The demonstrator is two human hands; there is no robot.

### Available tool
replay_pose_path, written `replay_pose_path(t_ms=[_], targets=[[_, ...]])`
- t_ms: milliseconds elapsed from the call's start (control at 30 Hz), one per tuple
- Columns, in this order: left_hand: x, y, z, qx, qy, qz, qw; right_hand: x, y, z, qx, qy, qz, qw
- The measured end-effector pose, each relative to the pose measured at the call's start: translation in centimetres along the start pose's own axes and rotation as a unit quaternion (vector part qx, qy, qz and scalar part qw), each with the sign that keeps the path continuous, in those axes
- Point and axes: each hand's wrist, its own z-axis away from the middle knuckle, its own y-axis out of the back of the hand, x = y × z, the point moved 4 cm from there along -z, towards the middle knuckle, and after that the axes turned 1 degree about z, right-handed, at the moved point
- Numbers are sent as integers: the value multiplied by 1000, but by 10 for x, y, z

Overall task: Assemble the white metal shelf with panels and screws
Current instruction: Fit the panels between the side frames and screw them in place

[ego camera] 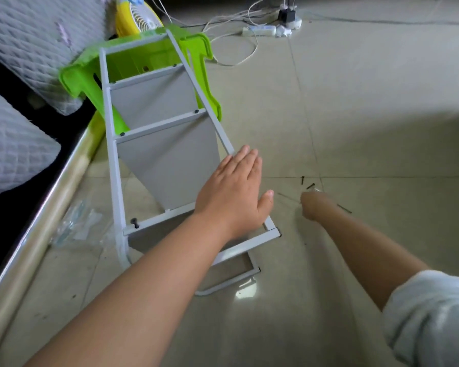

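Note:
The white metal shelf (117, 181) lies on its side on the tiled floor, its far end resting on a green plastic stool (196, 49). Grey panels (167, 165) sit between its rails, fixed with dark screws. One screw (135, 222) sticks up from the nearest crossbar. My left hand (233, 192) lies flat, fingers together, on the right rail. My right hand (312, 205) is blurred and reaches down to the floor, where loose dark screws (310, 185) lie. Its fingers are hidden.
A plastic bag (74, 226) of parts lies on the floor to the left, beside a bed edge with quilted grey bedding (13, 152). A yellow fan (138, 17) stands behind the stool. Power strips and cables (260, 29) lie at the far side.

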Motion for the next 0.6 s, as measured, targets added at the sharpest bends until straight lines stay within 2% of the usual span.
replay_pose_path(t_ms=[167, 300, 367, 467, 533, 600], targets=[[-2, 2, -1, -20, -1, 13, 1000, -2, 111, 17, 149, 5, -106, 983], [-5, 10, 3, -18, -14, 36, 999, -12, 163, 50, 267, 37, -241, 932], [-11, 20, 10, 5, -16, 40, 999, -17, 182, 67, 329, 75, -318, 886], [-32, 37, 28, 48, -5, 40, 998, -26, 206, 92, 390, 139, -453, 790], [-51, 44, 44, 60, 13, 34, 998, -37, 217, 108, 392, 164, -540, 727], [-72, 45, 62, 62, 30, 38, 997, -60, 220, 127, 370, 210, -580, 694]])
